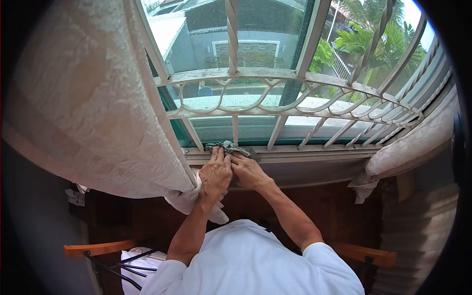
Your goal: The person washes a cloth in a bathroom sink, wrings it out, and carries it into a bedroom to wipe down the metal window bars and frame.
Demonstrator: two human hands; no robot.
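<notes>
A crumpled grey-green cloth (pixel 228 146) lies on the window sill (pixel 314 154), against the foot of a white metal window grille (pixel 290 114). My left hand (pixel 215 174) presses the cloth from the left, its fingers pointing forward and held together on it. Close beside it, my right hand (pixel 249 172) grips the cloth's right part with bent fingers. Both thumbs nearly meet between the hands. The fingertips are partly hidden by the cloth folds.
A long pale curtain (pixel 98 108) hangs on the left, its lower end bunched near my left forearm. Another curtain (pixel 418 142) is gathered on the right. Wooden chair arms (pixel 368 254) flank my body. Behind the grille is sliding glass (pixel 255 34).
</notes>
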